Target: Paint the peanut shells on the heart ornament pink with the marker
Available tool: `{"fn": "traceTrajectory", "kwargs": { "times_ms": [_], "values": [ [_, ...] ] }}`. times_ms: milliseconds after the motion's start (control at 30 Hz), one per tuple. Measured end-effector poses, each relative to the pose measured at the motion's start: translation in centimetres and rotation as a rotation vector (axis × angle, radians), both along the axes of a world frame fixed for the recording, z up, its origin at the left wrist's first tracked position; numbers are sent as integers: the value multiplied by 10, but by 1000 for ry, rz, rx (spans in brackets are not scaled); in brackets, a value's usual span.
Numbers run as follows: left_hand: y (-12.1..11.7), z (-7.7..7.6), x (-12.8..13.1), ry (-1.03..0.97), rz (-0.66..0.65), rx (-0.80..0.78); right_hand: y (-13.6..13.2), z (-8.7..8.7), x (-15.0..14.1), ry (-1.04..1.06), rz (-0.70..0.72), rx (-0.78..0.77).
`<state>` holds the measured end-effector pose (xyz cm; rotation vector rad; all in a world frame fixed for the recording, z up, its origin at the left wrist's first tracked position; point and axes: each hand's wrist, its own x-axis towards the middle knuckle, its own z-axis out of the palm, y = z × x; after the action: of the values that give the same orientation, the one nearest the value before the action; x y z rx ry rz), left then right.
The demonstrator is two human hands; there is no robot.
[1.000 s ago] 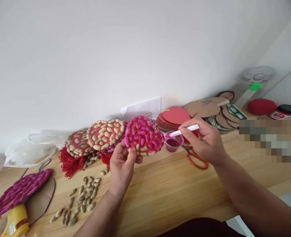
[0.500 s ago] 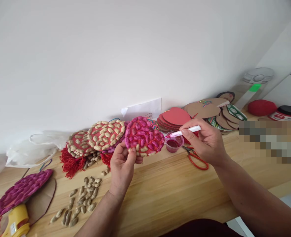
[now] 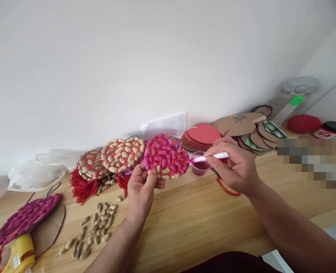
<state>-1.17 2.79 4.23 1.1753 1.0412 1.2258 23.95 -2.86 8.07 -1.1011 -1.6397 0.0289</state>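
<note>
My left hand grips the lower left edge of a red disc covered with peanuts, held up above the table. Most of its peanuts are magenta; several along the bottom edge are still tan. Between the fingers and thumb of my right hand is a white paintbrush, its magenta tip touching the disc's right edge. Just beneath the brush stands a small clear cup of dark red paint. Red-handled scissors lie by the cup, partly hidden by my right hand.
Loose peanuts lie on the wooden table. Tan peanut discs with red tassels stand along the wall. Red cardboard discs are stacked behind the cup. At lower left, a magenta peanut disc leans over a yellow tool.
My right hand has dipped slightly, and the brush has turned more level, with its tip lower on the disc's right edge. My left hand and the disc stay nearly still.
</note>
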Motion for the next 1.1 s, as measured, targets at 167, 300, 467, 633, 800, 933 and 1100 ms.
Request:
{"fn": "traceTrajectory", "kwargs": {
  "times_ms": [167,300,467,633,800,933,1100],
  "values": [
    [1,-2,0,-1,-10,-1,0,0,1,-40,-40,48],
    [0,-3,-1,-5,-3,-4,0,2,0,-69,10,46],
    [0,-2,-1,-3,3,-9,-1,3,0,-90,-53,57],
    [1,-2,-1,-3,1,-8,-1,2,0,-83,-19,45],
    [1,-1,0,10,6,-4,-1,4,-1,-91,-71,58],
    [-1,3,1,43,19,18,-2,4,-4,-142,-47,77],
    [-5,8,3,103,31,44,-3,2,-10,-308,-64,92]
  ]
}}
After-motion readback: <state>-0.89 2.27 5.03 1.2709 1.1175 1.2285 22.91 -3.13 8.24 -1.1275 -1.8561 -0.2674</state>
